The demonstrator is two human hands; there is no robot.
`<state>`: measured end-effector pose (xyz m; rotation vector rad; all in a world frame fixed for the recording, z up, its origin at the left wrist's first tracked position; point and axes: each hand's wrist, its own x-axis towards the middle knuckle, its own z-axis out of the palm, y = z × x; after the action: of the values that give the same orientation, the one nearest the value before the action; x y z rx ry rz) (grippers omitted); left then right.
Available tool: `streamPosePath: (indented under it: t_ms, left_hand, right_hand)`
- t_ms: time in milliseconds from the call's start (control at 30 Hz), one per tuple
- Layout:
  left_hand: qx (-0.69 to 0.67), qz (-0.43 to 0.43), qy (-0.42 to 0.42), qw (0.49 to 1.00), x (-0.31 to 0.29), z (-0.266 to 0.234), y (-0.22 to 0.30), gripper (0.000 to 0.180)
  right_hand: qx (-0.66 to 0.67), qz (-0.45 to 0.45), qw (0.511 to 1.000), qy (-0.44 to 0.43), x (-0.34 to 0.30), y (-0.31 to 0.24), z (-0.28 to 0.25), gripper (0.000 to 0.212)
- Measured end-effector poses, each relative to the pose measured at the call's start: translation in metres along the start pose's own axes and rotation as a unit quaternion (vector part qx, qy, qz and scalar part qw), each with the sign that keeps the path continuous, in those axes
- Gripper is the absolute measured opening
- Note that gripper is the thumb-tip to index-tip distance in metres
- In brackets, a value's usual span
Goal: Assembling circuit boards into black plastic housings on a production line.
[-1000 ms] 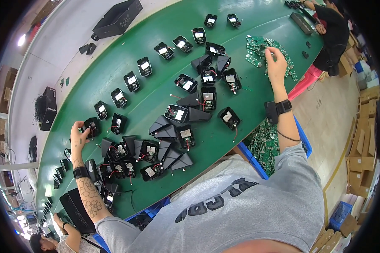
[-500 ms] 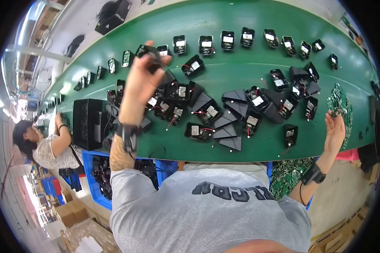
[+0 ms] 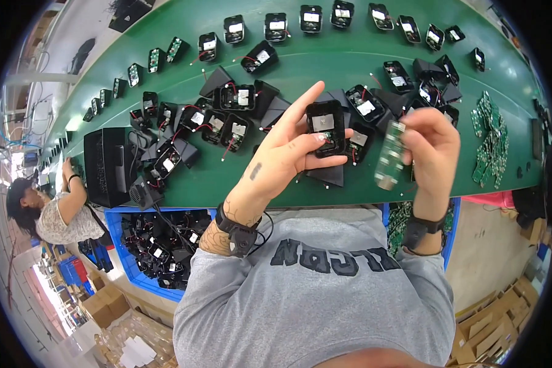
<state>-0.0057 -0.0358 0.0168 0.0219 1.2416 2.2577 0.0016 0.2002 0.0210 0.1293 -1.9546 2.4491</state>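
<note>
My left hand (image 3: 294,144) holds a black plastic housing (image 3: 325,116) over the near middle of the green table, its open side facing up. Inside it a silvery block and a bit of circuitry show; my thumb rests at its edge. To the right, my right hand (image 3: 432,144) pinches a green circuit board (image 3: 390,156) by its upper end, and the board hangs slightly blurred. A gap separates board and housing. Under and around both hands lie more black housings (image 3: 367,105) with red wires and dark wedge-shaped covers (image 3: 325,174).
A pile of green circuit boards (image 3: 489,141) lies at the right. Housings line the far side in a row. A black box (image 3: 107,165) stands at the left, near a co-worker (image 3: 61,211). Blue bins (image 3: 119,245) with parts sit below the table's near edge.
My left hand has come from the far left toward the middle with a housing. My right hand has moved left from the board pile, carrying a circuit board.
</note>
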Motion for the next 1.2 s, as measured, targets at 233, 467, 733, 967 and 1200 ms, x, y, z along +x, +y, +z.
streamPosePath:
  t_ms: [233,467,733,967,1200]
  left_hand:
    - [0.092,-0.024,-0.013,0.995,-0.002,0.007,-0.008,0.070]
    - [0.109,-0.026,-0.013,0.994,-0.005,0.003,-0.004,0.072]
    - [-0.061,0.003,-0.088,0.994,-0.004,0.007,-0.010,0.081]
    - [0.019,0.051,-0.051,0.997,-0.009,0.016,-0.013,0.083]
    - [0.037,0.066,-0.027,0.997,-0.011,0.022,-0.016,0.084]
  right_hand:
    - [-0.048,0.034,0.996,-0.065,0.015,0.003,0.040,0.012]
    - [-0.091,0.060,0.990,-0.090,0.015,0.003,0.040,0.011]
    - [-0.214,-0.125,0.967,-0.065,0.014,0.013,0.040,0.014]
    - [-0.368,-0.349,0.862,-0.020,0.017,0.016,0.043,0.017]
    - [-0.168,-0.077,0.982,-0.030,-0.001,0.027,0.053,0.051]
